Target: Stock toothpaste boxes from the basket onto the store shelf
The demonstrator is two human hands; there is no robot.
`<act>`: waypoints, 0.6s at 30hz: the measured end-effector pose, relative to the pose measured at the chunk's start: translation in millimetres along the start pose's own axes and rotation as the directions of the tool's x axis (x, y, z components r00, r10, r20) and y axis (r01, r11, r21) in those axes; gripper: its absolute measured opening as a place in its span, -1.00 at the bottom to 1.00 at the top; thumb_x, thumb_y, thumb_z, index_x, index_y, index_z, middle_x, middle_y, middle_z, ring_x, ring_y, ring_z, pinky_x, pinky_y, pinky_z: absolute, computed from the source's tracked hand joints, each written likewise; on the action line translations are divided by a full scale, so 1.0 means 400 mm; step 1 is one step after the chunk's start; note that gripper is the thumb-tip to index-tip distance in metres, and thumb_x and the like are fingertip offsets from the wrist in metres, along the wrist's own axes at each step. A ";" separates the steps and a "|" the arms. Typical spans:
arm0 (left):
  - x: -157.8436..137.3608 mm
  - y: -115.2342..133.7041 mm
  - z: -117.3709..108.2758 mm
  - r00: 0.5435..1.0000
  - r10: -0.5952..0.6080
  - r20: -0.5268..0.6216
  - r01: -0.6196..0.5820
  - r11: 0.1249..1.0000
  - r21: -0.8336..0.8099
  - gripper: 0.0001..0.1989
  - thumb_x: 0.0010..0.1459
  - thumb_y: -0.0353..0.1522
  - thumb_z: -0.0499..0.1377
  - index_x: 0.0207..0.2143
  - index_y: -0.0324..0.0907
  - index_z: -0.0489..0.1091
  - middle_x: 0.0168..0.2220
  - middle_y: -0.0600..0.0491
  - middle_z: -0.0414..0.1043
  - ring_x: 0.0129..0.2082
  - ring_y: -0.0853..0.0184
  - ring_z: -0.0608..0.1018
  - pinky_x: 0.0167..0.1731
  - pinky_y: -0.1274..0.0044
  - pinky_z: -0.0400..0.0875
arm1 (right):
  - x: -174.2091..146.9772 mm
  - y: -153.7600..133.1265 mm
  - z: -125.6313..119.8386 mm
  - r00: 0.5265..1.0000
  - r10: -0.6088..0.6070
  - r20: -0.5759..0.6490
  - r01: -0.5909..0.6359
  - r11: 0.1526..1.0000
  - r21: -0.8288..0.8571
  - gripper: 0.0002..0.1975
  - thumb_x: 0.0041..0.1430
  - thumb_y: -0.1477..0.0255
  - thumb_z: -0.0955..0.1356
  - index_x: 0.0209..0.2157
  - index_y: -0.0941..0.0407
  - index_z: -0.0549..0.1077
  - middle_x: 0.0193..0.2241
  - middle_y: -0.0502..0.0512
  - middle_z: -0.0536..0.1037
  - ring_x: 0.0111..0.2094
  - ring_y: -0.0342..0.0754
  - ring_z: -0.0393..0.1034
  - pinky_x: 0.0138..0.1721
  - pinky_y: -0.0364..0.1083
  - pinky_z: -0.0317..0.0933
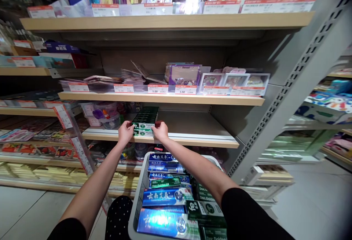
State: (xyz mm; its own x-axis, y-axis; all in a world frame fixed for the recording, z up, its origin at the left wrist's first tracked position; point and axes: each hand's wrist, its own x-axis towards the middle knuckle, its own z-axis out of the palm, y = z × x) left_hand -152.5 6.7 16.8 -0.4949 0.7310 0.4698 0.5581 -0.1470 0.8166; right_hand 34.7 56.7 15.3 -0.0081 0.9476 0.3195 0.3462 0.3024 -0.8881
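Note:
My left hand [126,133] and my right hand [161,130] grip the two ends of the front green-and-white toothpaste boxes [143,129], fingers closed on them. These boxes lie at the front edge of the lower shelf, one above the other. Behind them a row of dark green boxes [146,115] runs back into the shelf. Below my arms stands a grey basket [134,210], filled with blue toothpaste boxes [165,197] and green toothpaste boxes [206,210]. My right forearm passes over the basket and hides part of it.
Clear tubs [107,115] with colourful contents stand left of the green row. Above is a shelf [165,98] with price tags, stacked cards and framed packs. A slotted metal upright [271,111] bounds the right side. A tag strip [74,137] juts out at the left.

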 end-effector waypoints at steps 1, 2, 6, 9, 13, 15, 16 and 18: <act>0.002 0.003 0.001 1.000 0.000 0.000 0.000 1.000 0.013 -0.82 0.06 -0.37 0.20 -0.23 -0.20 0.38 -0.28 -0.04 0.57 -0.21 0.24 0.61 -0.14 0.47 0.46 | 0.003 -0.001 0.000 1.000 0.004 -0.003 -0.004 1.000 -0.009 -0.80 0.00 0.43 0.43 -0.30 0.13 0.40 -0.31 0.10 0.55 -0.24 -0.02 0.47 -0.16 -0.07 0.33; 0.003 0.004 0.002 1.000 0.001 0.002 -0.001 1.000 0.028 -0.82 0.06 -0.37 0.20 -0.24 -0.20 0.38 -0.28 -0.04 0.57 -0.21 0.23 0.61 -0.15 0.47 0.46 | 0.005 -0.001 0.001 1.000 0.009 -0.003 -0.009 1.000 -0.014 -0.80 0.00 0.42 0.43 -0.30 0.13 0.41 -0.31 0.10 0.55 -0.24 -0.02 0.47 -0.15 -0.07 0.33; 0.013 -0.002 0.007 1.000 0.008 0.008 -0.009 0.996 0.084 -0.79 0.06 -0.37 0.20 -0.20 -0.20 0.40 -0.27 -0.05 0.57 -0.20 0.20 0.61 -0.16 0.46 0.46 | 0.013 0.000 0.003 1.000 0.018 0.006 -0.017 1.000 -0.021 -0.83 0.02 0.42 0.42 -0.31 0.14 0.43 -0.32 0.10 0.56 -0.25 -0.02 0.47 -0.15 -0.08 0.32; 0.020 -0.015 0.011 1.000 -0.001 0.015 0.000 0.996 0.094 -0.78 0.07 -0.36 0.19 -0.18 -0.20 0.40 -0.27 -0.07 0.57 -0.18 0.18 0.61 -0.13 0.44 0.46 | 0.016 0.000 0.004 1.000 0.017 0.011 -0.016 1.000 -0.017 -0.84 0.03 0.42 0.42 -0.31 0.14 0.43 -0.32 0.10 0.56 -0.25 -0.04 0.48 -0.15 -0.09 0.32; 0.025 -0.031 0.020 1.000 -0.002 0.027 0.001 0.998 0.057 -0.75 0.09 -0.35 0.18 -0.15 -0.20 0.39 -0.21 -0.10 0.55 -0.12 0.17 0.59 -0.08 0.40 0.46 | 0.015 -0.003 0.002 1.000 0.025 0.017 -0.025 1.000 -0.008 -0.82 0.02 0.43 0.42 -0.29 0.13 0.42 -0.31 0.09 0.56 -0.25 -0.05 0.47 -0.14 -0.09 0.32; 0.024 -0.035 0.025 1.000 0.012 0.029 -0.012 1.000 0.002 -0.70 0.09 -0.36 0.19 -0.09 -0.21 0.36 -0.15 -0.12 0.54 -0.09 0.18 0.58 -0.06 0.39 0.46 | 0.013 -0.004 -0.002 1.000 0.020 0.017 -0.020 1.000 -0.017 -0.80 0.01 0.43 0.43 -0.29 0.13 0.41 -0.30 0.09 0.55 -0.24 -0.05 0.47 -0.13 -0.08 0.32; 0.022 -0.036 0.027 0.999 0.021 0.030 -0.020 0.999 -0.038 -0.65 0.09 -0.38 0.19 -0.04 -0.21 0.33 -0.12 -0.13 0.52 -0.08 0.19 0.57 -0.06 0.39 0.46 | 0.012 -0.002 -0.005 1.000 0.013 0.014 -0.013 1.000 -0.022 -0.79 -0.01 0.42 0.43 -0.29 0.12 0.40 -0.29 0.09 0.55 -0.24 -0.04 0.46 -0.12 -0.07 0.33; 0.014 -0.038 0.027 0.999 0.037 0.024 -0.034 0.992 -0.119 -0.57 0.09 -0.39 0.19 0.04 -0.21 0.27 -0.07 -0.15 0.49 -0.06 0.21 0.56 -0.04 0.39 0.46 | 0.007 0.003 -0.014 1.000 0.001 0.009 -0.001 1.000 -0.011 -0.75 -0.04 0.40 0.44 -0.29 0.11 0.38 -0.28 0.08 0.53 -0.24 -0.04 0.46 -0.12 -0.05 0.34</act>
State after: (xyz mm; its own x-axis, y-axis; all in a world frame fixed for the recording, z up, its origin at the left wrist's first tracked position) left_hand -156.5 20.2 3.5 -0.4581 0.7408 0.4914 0.4912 -0.2498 0.8345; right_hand 40.5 59.3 17.0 -0.0163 0.9489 0.3152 0.3568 0.3000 -0.8847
